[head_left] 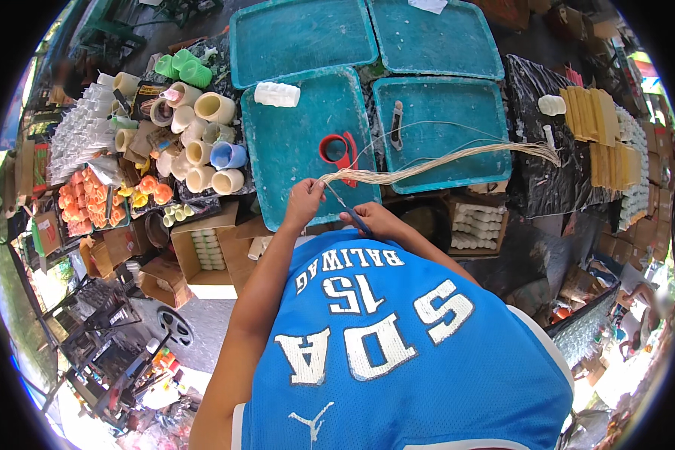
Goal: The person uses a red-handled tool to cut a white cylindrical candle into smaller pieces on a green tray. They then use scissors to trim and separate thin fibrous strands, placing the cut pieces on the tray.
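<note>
My left hand (306,201) is closed around the near end of a long bundle of cream strings (442,159), which look like wicks. The bundle runs right across the teal trays to a curled far end over black plastic. In my right hand (373,218) is a pair of scissors (360,220) with dark blue handles. Its blades point up toward the string ends beside my left fingers; whether they touch the strings I cannot tell. Just beyond the bundle lies a red tape dispenser (350,156), partly crossed by the strings. A utility knife (397,126) rests on the right tray.
Teal trays (251,157) cover the table, with a white ridged candle (277,94) on one. Cylindrical moulds (214,108), white pieces and orange pieces crowd the left. Yellowish wax sheets (589,116) are stacked right. Open cardboard boxes (202,232) stand below the table's near edge.
</note>
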A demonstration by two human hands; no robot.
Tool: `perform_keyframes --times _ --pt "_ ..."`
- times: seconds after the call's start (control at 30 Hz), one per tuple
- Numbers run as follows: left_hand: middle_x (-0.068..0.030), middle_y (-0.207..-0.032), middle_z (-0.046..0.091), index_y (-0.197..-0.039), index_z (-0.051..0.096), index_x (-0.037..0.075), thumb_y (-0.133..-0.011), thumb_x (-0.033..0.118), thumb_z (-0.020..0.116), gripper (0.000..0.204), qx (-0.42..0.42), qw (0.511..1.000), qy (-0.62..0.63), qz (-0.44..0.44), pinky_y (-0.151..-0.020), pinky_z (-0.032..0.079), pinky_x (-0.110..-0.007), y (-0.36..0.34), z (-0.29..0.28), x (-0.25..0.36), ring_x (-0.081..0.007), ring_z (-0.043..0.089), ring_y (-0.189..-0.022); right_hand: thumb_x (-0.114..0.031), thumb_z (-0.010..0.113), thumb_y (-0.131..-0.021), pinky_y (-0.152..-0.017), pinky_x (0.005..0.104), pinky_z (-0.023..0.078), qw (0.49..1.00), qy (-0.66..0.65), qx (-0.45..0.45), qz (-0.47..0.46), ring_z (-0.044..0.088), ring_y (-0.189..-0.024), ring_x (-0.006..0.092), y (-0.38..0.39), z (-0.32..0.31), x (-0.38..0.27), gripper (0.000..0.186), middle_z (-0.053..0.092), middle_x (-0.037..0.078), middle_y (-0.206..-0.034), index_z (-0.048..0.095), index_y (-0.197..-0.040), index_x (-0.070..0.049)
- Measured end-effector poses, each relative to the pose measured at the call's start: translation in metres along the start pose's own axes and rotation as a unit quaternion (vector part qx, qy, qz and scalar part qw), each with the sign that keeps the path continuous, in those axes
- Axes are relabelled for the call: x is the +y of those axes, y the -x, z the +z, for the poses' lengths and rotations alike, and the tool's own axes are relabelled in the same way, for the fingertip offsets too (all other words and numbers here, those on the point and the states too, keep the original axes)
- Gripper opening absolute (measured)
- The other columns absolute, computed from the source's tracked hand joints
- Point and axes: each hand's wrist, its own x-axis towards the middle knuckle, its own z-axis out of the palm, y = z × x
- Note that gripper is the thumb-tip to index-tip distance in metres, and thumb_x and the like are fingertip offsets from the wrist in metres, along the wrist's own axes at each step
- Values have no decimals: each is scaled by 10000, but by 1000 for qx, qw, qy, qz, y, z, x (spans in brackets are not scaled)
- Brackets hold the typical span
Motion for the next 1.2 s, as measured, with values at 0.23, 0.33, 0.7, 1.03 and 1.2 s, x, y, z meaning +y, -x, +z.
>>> perform_keyframes --times 0.23,0.33,0.7,1.03,1.2 --pt "11 -769 681 -962 732 40 -1040 296 670 275 -55 998 12 -38 -625 389 -259 6 -5 8 -49 515 -687 -637 698 -958 -523 278 376 998 -61 -23 16 527 -567 75 4 1 1 581 591 -13 -632 709 -808 -76" --pt "10 -751 684 -908 725 46 -1028 296 683 281 -63 997 35 -35 -589 379 -275 9 -2 4 -55 494 -648 -653 697 -951 -523 287 393 997 -58 -30 52 545 -572 82 -7 -1 3 600 604 -8 -631 738 -818 -68" --pt "32 -764 674 -955 738 65 -1034 322 681 275 -67 991 71 -94 -619 362 -246 2 -14 1 -42 487 -667 -617 730 -944 -528 267 390 1000 -29 3 3 559 -597 64 -3 8 16 572 634 -15 -655 752 -821 -60" --pt "27 -744 668 -903 733 54 -1023 297 686 275 -50 995 78 -40 -593 367 -270 -2 -7 -12 -51 478 -654 -642 660 -984 -511 230 369 992 -118 -49 24 524 -532 52 -8 9 16 580 592 -25 -617 644 -773 -102" --pt "25 -768 662 -994 731 46 -1055 313 663 282 -74 994 73 -43 -627 377 -242 6 -5 -10 -41 511 -702 -630 652 -995 -481 235 345 989 -126 -51 49 506 -510 54 -9 9 2 568 586 -25 -611 622 -769 -110"
